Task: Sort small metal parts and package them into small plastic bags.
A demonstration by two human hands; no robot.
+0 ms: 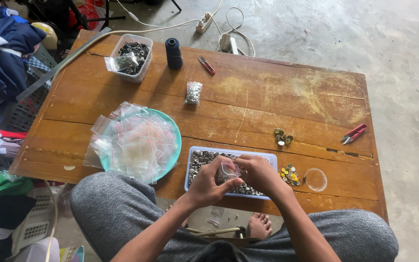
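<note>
Small clear zip bag (230, 171), pinched between left hand (209, 183) and right hand (258, 173), both closed on it. Held right over a pale blue tray (272, 160) of silvery metal buttons (202, 157). Just right of the right hand, coloured buttons (290, 175) and a clear round lid (315, 179). Left of the left hand, a teal plate (174, 140) heaped with empty zip bags (132, 143). Well beyond both hands, a filled little bag (193, 93) and a dark thread spool (173, 53).

Worn wooden table (267, 104), blue tray of metal buttons (197, 162) at its near edge, teal plate of clear bags (173, 133) left of the tray, dark thread spool (173, 52) and red snips (353, 134) beyond it
</note>
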